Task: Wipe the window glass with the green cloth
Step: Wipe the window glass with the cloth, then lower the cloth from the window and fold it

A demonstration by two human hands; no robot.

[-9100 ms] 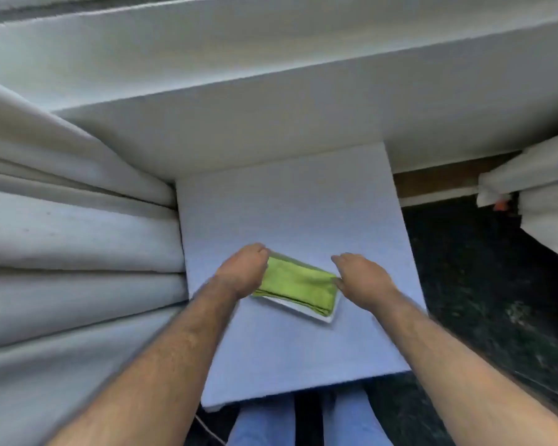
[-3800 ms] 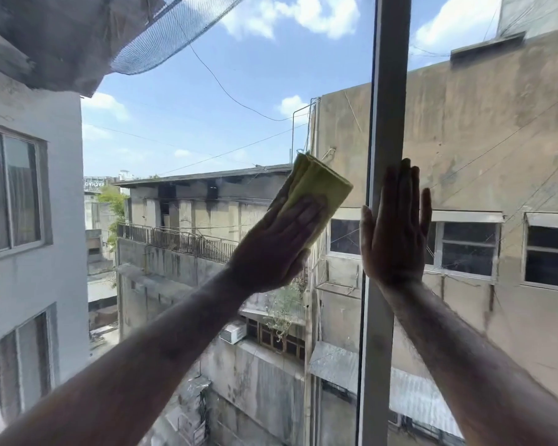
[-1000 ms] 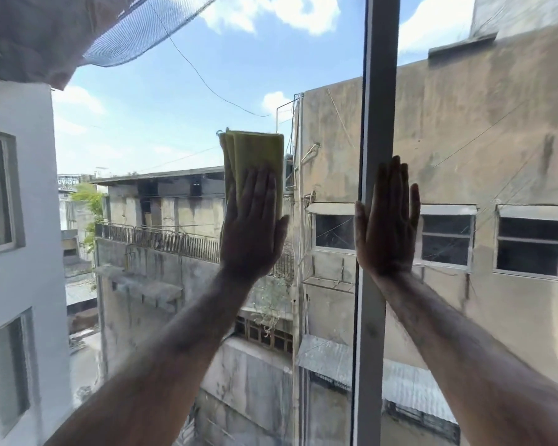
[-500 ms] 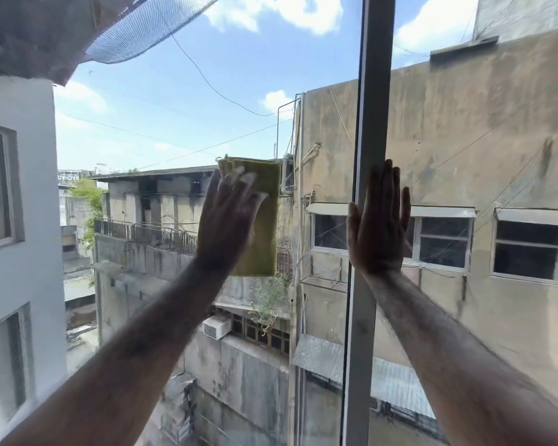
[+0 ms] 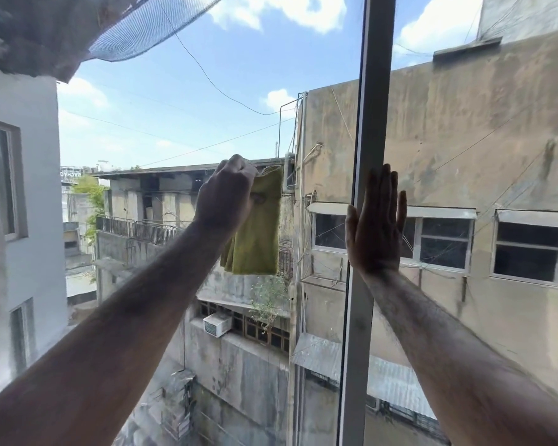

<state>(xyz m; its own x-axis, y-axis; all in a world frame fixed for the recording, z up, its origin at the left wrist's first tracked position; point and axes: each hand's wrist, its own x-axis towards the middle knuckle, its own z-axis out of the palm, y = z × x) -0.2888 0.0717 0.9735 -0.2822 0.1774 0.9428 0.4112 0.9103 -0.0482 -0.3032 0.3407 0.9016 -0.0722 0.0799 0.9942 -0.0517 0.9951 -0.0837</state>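
Note:
The window glass (image 5: 181, 123) fills the head view, with buildings and sky behind it. My left hand (image 5: 226, 194) is closed into a fist around the top corner of the folded green cloth (image 5: 258, 239), which hangs down from it in front of the left pane. My right hand (image 5: 376, 223) lies flat with fingers together and pointing up, pressed against the grey vertical window frame (image 5: 368, 91) and the glass beside it. It holds nothing.
The grey frame post runs from top to bottom right of centre and splits the glass into a left and a right pane (image 5: 496, 140). A dark mesh net (image 5: 136, 30) hangs outside at the top left.
My left hand went from flat on the cloth against the glass to a fist gripping the cloth's top corner, so the cloth now hangs. The right hand has stayed on the frame.

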